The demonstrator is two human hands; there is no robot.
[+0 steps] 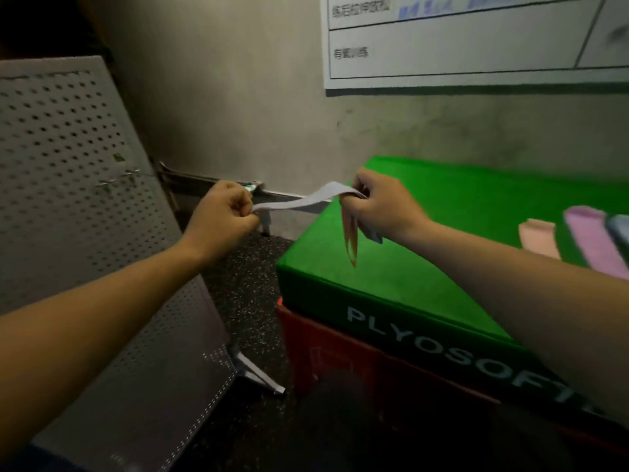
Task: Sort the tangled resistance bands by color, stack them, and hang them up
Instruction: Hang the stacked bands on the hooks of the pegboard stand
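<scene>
Where both hands (224,212) stretch a band (299,201), green box (442,212) reads PLYOSOFT

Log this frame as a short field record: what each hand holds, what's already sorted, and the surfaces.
left hand: grips one end of the grey band
right hand: grips the other end, plus an orange band hanging below
sorted: peach band, pink band, a bluish band at frame edge
surface: green plyo box
left side: perforated metal panel

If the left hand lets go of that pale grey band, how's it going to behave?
The grey band sags and twists between the left hand and right hand, so it looks floppy and would probably drop limp from the right hand. It seems thin and light, like the orange band dangling there.
</scene>
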